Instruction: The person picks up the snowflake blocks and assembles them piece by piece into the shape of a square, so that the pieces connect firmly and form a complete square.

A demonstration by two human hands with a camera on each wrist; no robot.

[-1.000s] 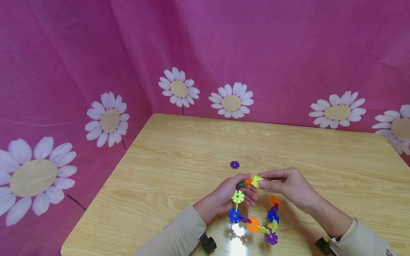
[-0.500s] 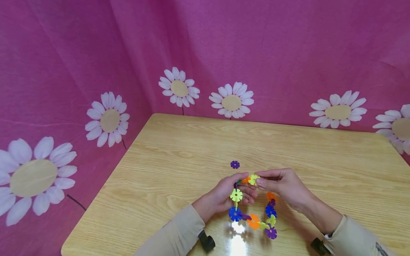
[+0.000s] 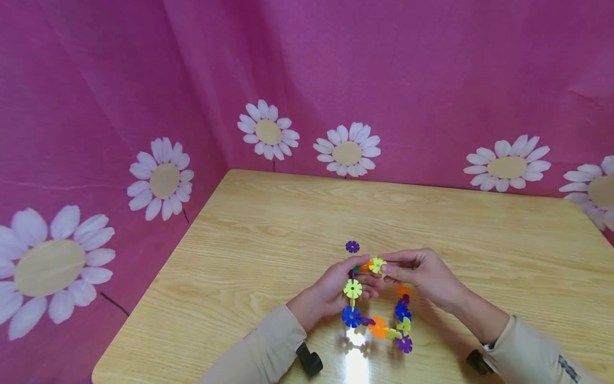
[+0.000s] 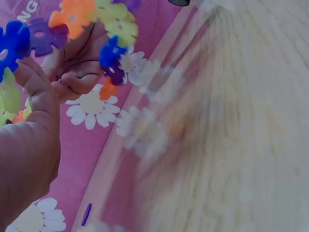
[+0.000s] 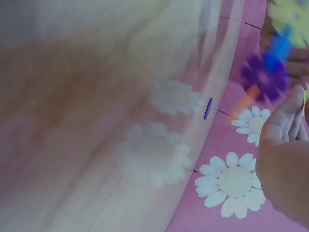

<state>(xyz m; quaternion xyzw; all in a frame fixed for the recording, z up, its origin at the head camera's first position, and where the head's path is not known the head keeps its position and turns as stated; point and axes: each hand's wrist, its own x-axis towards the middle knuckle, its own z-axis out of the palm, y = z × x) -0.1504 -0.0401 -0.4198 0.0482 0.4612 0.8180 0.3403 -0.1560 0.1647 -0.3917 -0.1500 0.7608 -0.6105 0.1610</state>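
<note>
A chain of interlocking plastic flower discs in yellow, orange, blue and purple hangs in a loop just above the wooden table. My left hand grips the chain's left end near an orange disc. My right hand pinches a yellow disc at the loop's top, right against the orange one. In the left wrist view the chain arcs over the curled fingers. The right wrist view shows blurred discs beside my palm.
A single loose purple disc lies on the table just beyond my hands, also visible edge-on as a purple disc. Pink cloth printed with white daisies walls the table at the back and left.
Both hands have drifted slightly left and away with the chain, and the yellow disc has come closer to the orange one. The loose purple disc has stayed put.
</note>
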